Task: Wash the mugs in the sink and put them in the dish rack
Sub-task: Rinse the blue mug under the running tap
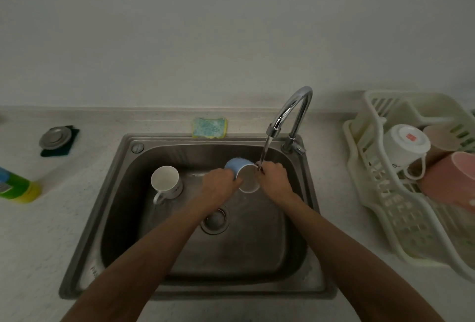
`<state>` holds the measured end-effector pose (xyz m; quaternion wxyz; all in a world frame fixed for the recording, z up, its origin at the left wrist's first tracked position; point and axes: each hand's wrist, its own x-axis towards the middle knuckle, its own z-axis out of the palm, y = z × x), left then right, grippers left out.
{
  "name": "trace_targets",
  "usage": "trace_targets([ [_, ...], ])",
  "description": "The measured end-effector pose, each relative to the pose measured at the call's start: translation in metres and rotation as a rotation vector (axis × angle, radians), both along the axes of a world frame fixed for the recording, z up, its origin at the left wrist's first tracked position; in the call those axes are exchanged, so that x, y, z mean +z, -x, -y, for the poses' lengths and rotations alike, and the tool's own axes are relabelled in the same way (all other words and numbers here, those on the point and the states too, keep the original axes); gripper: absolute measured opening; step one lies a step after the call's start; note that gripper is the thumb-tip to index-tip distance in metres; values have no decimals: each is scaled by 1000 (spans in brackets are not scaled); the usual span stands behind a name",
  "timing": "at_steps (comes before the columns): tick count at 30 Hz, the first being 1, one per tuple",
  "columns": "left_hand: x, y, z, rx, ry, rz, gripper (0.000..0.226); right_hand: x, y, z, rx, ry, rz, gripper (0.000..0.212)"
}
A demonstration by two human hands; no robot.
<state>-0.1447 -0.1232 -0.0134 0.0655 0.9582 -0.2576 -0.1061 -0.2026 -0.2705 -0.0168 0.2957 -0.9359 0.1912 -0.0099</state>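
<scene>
A blue mug (237, 164) is tilted on its side over the steel sink (123, 167), mouth toward me, under water running from the faucet (293, 110). My left hand (218, 185) grips its blue body from the left. My right hand (273, 177) holds its rim on the right, in the stream. A white mug (166, 182) stands upright on the sink floor to the left, apart from both hands. The cream dish rack (401, 221) on the right holds a white mug (406, 146), a beige one (440, 141) and a pink one (449, 180).
A blue-green sponge (209, 127) lies on the ledge behind the sink. A metal sink stopper (55, 137) sits on a dark pad on the left counter. A green and yellow dish-soap bottle (18, 188) lies at the far left. The drain (215, 220) is in the sink's middle.
</scene>
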Motion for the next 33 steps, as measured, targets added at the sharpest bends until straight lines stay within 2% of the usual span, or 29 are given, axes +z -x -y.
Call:
trace_targets([
  [3, -3, -1, 3, -28, 4, -13, 43, -9, 8, 10, 77, -47, 107, 18],
  [7, -13, 4, 6, -53, 0, -55, 46, -15, 10, -9, -195, -180, 97, 17],
  [11, -17, 2, 1, -14, 30, -43, 47, -12, -6, -20, -502, -548, 85, 21],
  [15, -17, 3, -8, 39, 50, -81, 45, -39, 3, -34, -569, -883, -67, 29],
  [16, -18, 5, -10, 49, 51, -116, 45, -41, 1, -37, -566, -902, -87, 32],
  [17, -17, 8, -13, 71, 84, -167, 44, -38, -5, -37, -528, -838, -84, 34],
  [19, -16, 13, -19, 188, 236, -333, 41, -30, -15, -34, -377, -667, -83, 38],
  [20, -18, 15, -22, 283, 349, -448, 39, -25, -17, -33, -316, -647, -69, 38],
  [23, -16, 18, -23, 516, 646, -796, 34, -23, -7, -25, -285, -839, -43, 32],
  [26, -16, 18, -21, 508, 690, -955, 30, -26, 10, -21, -350, -1081, -162, 35],
  [29, -18, 16, -14, 418, 679, -1051, 30, -27, 12, -10, -440, -974, -131, 40],
  [33, -21, 19, -2, 292, 790, -1170, 55, -21, 16, 8, -491, -838, -73, 53],
])
